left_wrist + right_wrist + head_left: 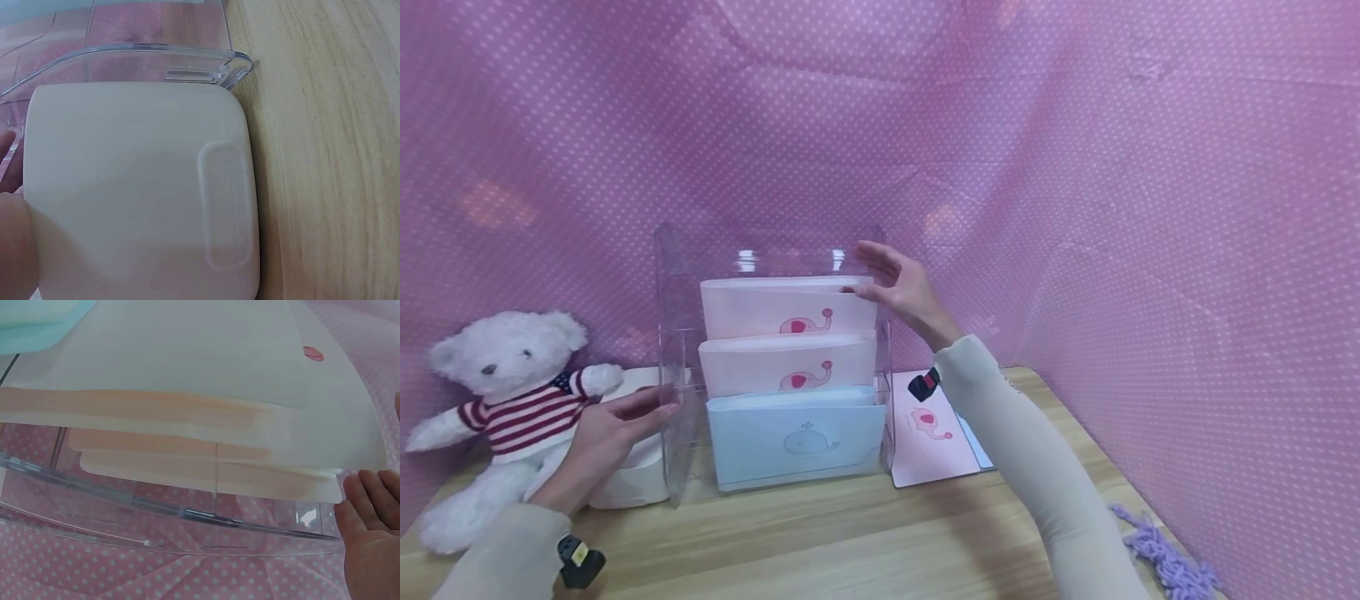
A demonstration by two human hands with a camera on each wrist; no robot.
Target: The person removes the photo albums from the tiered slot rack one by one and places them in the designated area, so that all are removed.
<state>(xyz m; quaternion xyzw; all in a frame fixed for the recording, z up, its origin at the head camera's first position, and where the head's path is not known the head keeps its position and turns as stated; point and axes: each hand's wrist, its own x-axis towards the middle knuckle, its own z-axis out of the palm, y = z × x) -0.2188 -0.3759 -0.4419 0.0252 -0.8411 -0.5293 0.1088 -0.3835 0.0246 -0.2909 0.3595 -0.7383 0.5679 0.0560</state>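
A clear plastic rack (pixel 673 375) stands on the table, holding two folded pink sheets with an elephant print, an upper one (pixel 745 312) and a middle one (pixel 737 367), plus a light-blue folded one (pixel 748 442) with a whale print in front. My left hand (pixel 613 425) reaches the rack's left side panel, fingers extended toward it. In the left wrist view a white box (pixel 137 187) covers part of that hand. My right hand (pixel 898 287) is at the rack's upper right, thumb and fingers spread, fingertips right at the edge of the pink sheets (pixel 206 478).
A white teddy bear (pixel 508 379) in a striped sweater sits at the left beside the white box. Right of the rack lie a flat pink elephant card (pixel 925 458) and a blue one (pixel 976 442). Purple yarn (pixel 1172 558) lies at the right edge. Pink dotted cloth (pixel 1075 208) hangs around.
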